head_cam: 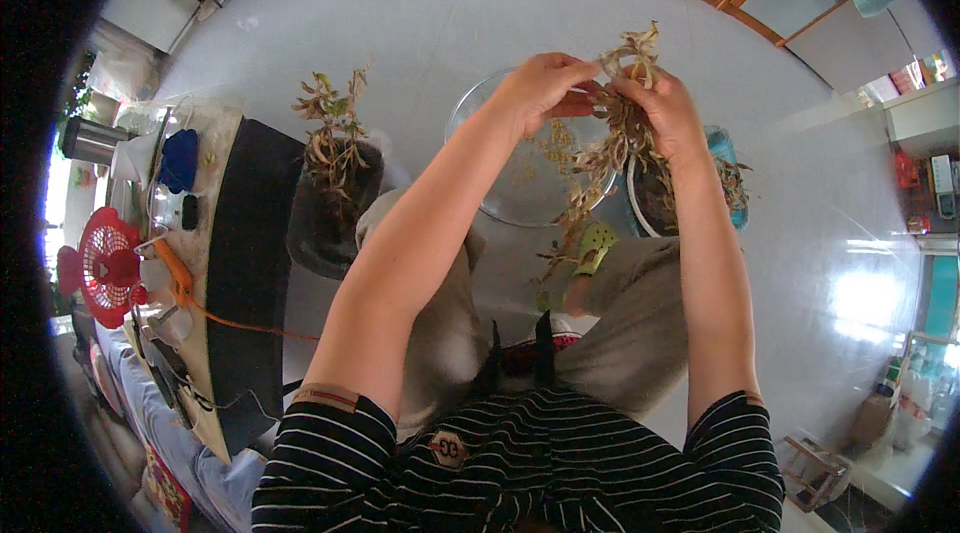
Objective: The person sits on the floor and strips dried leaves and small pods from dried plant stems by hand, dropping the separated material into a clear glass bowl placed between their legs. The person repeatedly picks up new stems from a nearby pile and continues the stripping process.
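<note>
A bunch of dried plant stalks with withered leaves and pods [619, 124] hangs from my right hand [660, 109], which grips it. My left hand [551, 90] is at the bunch's left side, fingers bent close to the stalks; whether it pinches a pod cannot be told. Below both hands stands a wide round clear basin [487, 195] with small yellowish beans or pods [555, 147] in it. A round container with a white rim [634, 199], holding dark plant scraps, is partly hidden behind the bunch and my right forearm.
At the left, a dark tub [322, 244] holds more dried plants [334, 128]. A table [225, 158] bears a red fan [109, 267] and an orange-handled tool [176, 270] with its cord. A blue container [727, 150] stands right of my forearm. A green clog [596, 248] is below the basin.
</note>
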A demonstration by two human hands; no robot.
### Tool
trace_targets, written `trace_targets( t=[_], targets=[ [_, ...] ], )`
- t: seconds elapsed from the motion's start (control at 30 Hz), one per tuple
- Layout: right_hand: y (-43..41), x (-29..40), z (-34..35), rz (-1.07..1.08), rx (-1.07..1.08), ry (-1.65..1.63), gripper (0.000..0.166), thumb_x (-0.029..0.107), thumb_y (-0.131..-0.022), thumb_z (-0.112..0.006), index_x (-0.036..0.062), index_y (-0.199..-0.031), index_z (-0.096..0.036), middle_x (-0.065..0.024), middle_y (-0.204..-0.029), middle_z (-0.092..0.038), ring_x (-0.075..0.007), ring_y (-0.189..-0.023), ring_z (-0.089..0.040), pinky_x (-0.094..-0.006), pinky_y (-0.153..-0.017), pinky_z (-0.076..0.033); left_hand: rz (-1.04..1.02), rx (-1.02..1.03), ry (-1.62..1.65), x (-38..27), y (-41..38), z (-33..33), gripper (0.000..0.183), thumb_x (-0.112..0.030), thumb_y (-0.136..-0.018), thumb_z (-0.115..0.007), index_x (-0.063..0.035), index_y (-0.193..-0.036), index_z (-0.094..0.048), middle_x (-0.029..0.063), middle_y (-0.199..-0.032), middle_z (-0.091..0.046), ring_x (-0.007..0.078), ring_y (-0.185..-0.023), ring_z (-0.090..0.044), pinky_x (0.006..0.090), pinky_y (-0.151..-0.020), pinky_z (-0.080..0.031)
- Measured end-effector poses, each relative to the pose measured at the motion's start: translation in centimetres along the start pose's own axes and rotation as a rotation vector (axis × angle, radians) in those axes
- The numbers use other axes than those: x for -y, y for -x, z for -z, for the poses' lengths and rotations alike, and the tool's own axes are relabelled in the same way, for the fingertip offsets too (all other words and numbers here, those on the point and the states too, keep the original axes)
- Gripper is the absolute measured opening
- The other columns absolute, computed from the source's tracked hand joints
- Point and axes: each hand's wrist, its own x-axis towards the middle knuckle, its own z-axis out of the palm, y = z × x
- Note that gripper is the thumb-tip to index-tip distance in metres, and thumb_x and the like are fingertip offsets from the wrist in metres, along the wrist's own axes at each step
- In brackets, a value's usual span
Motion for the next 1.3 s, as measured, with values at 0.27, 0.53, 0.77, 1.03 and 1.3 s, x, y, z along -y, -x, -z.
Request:
trace_targets(
  t=[0.27, 0.53, 0.77, 1.03, 1.3],
  targets=[
    [0.6, 0.8, -0.5, 0.016, 0.045, -0.049, 0.037, 0.011, -0.070, -0.067, 0.0009, -0.102, -0.052, -0.0080, -0.089, -0.061, -0.0147, -0.080, -0.057, -0.0272, -0.072, -0.044, -0.105, 0.033, -0.188, 0.6, -0.4, 0.3, 0.018, -0.010, -0.077, -0.060, 0.0000, -0.092, -0.057, 0.0066, -0.090, -0.058, 0.0140, -0.078, -0.057, 0.0258, -0.069, -0.050],
    [0.8, 1.3, -0.4, 0.041, 0.110, -0.107, 0.035, 0.009, -0.069, -0.068, 0.0006, -0.099, -0.052, -0.0079, -0.089, -0.060, -0.0144, -0.080, -0.056, -0.0277, -0.073, -0.044, -0.134, -0.051, -0.058, 0.6, -0.3, -0.2, 0.018, -0.008, -0.076, -0.061, 0.0008, -0.090, -0.056, 0.0073, -0.081, -0.059, 0.0134, -0.070, -0.058, 0.0221, -0.062, -0.051],
    [0.7, 1.4, -0.4, 0.053, 0.062, -0.102, 0.034, 0.007, -0.069, -0.067, -0.0003, -0.098, -0.053, -0.0072, -0.088, -0.060, -0.0140, -0.079, -0.056, -0.0270, -0.072, -0.044, -0.147, 0.040, 0.017, 0.2, 0.1, 0.4, 0.017, -0.008, -0.076, -0.060, -0.0001, -0.091, -0.055, 0.0071, -0.084, -0.058, 0.0139, -0.075, -0.058, 0.0240, -0.067, -0.050],
    [0.6, 1.1, -0.3, 0.090, -0.007, -0.041, 0.036, 0.006, -0.067, -0.068, -0.0012, -0.098, -0.052, -0.0075, -0.088, -0.060, -0.0145, -0.079, -0.056, -0.0277, -0.073, -0.044, -0.051, -0.006, 0.052, 0.0, 0.3, -0.4, 0.021, -0.011, -0.079, -0.058, -0.0012, -0.096, -0.053, 0.0087, -0.089, -0.059, 0.0152, -0.076, -0.058, 0.0265, -0.070, -0.049],
    [0.6, 1.4, -0.9, 0.055, -0.143, 0.171, 0.038, 0.007, -0.068, -0.068, 0.0005, -0.102, -0.052, -0.0066, -0.093, -0.059, -0.0140, -0.085, -0.054, -0.0271, -0.075, -0.043, -0.112, 0.070, -0.174, 0.7, 0.1, 0.5, 0.022, -0.014, -0.077, -0.059, 0.0024, -0.091, -0.057, 0.0092, -0.079, -0.060, 0.0151, -0.071, -0.059, 0.0268, -0.065, -0.050]
  ],
)
